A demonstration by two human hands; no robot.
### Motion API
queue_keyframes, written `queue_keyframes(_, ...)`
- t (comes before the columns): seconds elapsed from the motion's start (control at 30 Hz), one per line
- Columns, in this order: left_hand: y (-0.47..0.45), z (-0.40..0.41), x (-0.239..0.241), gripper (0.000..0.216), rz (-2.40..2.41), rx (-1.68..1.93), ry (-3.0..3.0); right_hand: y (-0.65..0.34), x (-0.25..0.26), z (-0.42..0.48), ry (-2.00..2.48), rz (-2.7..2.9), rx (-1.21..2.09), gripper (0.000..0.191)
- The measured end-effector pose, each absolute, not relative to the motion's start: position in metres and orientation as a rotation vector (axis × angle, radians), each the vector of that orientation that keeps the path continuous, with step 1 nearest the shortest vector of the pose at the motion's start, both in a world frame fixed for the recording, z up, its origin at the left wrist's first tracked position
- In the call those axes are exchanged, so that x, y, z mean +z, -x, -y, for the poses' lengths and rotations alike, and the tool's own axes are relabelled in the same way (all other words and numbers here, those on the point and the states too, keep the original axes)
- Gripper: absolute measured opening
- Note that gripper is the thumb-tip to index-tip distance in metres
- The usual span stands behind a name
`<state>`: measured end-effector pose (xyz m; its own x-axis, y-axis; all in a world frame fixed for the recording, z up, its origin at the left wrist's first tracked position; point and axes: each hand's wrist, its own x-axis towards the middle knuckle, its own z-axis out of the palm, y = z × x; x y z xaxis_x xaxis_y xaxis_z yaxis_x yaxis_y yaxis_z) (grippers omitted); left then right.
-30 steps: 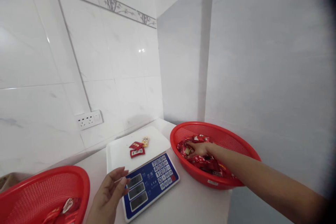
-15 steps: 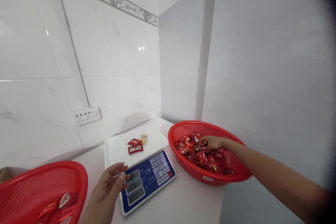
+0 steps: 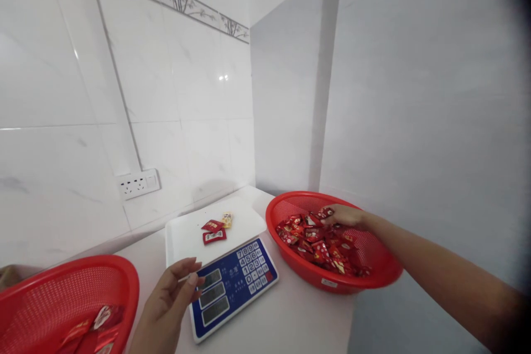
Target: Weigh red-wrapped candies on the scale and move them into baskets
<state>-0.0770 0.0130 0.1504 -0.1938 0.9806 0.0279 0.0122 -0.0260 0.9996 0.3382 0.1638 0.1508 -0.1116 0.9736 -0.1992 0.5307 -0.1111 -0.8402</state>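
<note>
My right hand (image 3: 342, 215) is inside the right red basket (image 3: 290, 265), with its fingers closed on a red wrapped candy (image 3: 326, 212). Below it lies a heap of red candy packets (image 3: 311, 240). My left hand (image 3: 170, 298) hovers by the lower left of the digital scale (image 3: 232, 287), thumb and fingers loosely apart with nothing visible between them. On the scale's white pan (image 3: 182, 232) rest two red packets (image 3: 214, 236) and a yellow packet (image 3: 227, 218).
Another red basket (image 3: 128, 282) stands at the lower left, with several red packets (image 3: 99, 326) in it. All sit on a white table (image 3: 307, 315) in a corner. A wall socket (image 3: 139, 183) is on the tiled wall behind.
My right hand has lifted slightly within the right basket, bringing up a red wrapped candy. My left hand and the packets on the scale stay put.
</note>
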Motion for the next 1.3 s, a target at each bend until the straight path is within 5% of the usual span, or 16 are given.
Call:
queue_keyframes(0.37,0.072,-0.004,0.160,0.034,-1.312,1.480,-1.131,-0.226,0.195,-0.165,1.331,1.801,1.286,0.043)
queue_keyframes(0.73,0.086,0.008,0.184,0.028,-1.275,1.669,-1.105,-0.118,0.170,-0.205,1.595,2.097,0.896,0.055)
queue_keyframes(1.0,0.087,0.006,0.181,0.031,-1.261,1.690,-1.087,-0.114,0.182,-0.196,1.433,2.069,0.869,0.040)
queue_keyframes(1.3,0.087,0.008,0.185,0.031,-1.238,1.722,-1.068,-0.099,0.205,-0.181,1.184,2.026,1.007,0.045)
